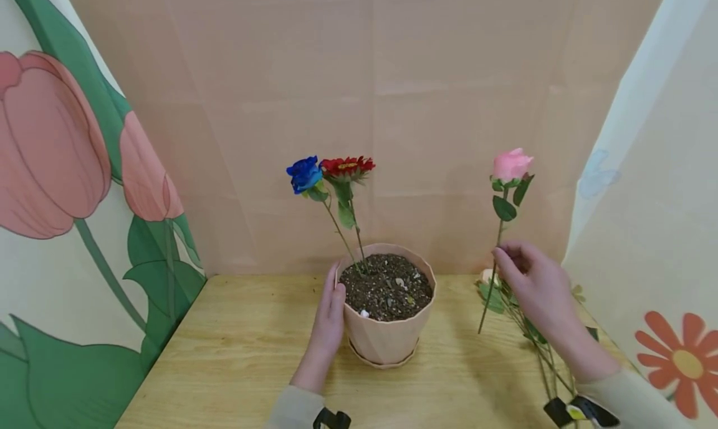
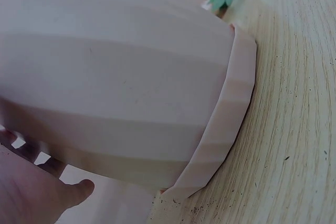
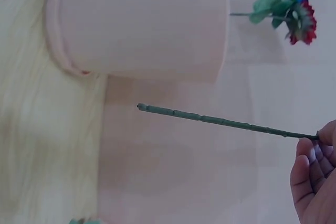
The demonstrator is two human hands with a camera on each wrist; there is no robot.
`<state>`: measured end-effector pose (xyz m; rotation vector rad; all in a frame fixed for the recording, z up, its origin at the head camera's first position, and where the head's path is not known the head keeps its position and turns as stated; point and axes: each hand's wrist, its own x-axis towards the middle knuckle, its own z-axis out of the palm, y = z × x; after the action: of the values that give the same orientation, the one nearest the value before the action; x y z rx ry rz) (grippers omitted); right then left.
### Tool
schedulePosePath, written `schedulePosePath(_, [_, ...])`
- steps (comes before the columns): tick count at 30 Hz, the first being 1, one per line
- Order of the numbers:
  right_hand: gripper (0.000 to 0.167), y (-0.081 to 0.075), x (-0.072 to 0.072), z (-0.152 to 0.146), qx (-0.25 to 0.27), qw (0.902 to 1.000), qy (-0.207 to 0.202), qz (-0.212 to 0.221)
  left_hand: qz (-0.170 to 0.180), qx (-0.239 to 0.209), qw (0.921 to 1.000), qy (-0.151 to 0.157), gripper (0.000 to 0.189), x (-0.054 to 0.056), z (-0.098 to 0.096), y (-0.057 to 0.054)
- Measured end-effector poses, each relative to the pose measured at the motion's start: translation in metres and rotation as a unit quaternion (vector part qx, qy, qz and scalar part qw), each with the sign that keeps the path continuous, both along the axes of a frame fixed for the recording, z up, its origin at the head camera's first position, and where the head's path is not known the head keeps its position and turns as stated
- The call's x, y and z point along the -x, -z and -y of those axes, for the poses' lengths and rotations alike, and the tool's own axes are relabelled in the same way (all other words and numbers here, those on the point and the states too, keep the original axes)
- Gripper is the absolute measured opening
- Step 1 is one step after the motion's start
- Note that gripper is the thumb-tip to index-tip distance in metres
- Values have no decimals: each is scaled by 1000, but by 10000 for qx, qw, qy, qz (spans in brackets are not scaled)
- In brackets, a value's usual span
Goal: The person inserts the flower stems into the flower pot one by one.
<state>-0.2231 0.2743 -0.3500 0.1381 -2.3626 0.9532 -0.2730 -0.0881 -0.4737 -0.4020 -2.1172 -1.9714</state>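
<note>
A pink flowerpot [image 1: 387, 337] filled with dark soil [image 1: 392, 289] stands on a matching saucer [image 2: 226, 114]. From its left side rise a blue rose [image 1: 305, 174] and a red daisy-like flower [image 1: 348, 167]. My left hand [image 1: 328, 313] rests along the pot's left wall with its fingers extended. To the right of the pot, my right hand [image 1: 535, 285] pinches the stem of a pink rose [image 1: 513, 164] between thumb and fingers. The rose is held upright, slightly tilted; in the right wrist view its bare green stem [image 3: 220, 121] points toward the pot, apart from it.
Several more artificial flowers [image 1: 533, 329] lie on the wooden table [image 1: 235, 354] under my right forearm, one with a pale bloom. A plain pinkish backdrop [image 1: 269, 105] closes off the back. Flower-printed panels flank both sides.
</note>
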Motion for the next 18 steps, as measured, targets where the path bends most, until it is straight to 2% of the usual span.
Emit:
schedulePosePath(9, [28,-30,10,33,277,9981,-378,-402,-8,43,10000,-48,56,0,0,1])
schedulePosePath(18, [19,-61,23,68,396,9902,-792,-1084,-27,53,10000,-30,57,1,0,2])
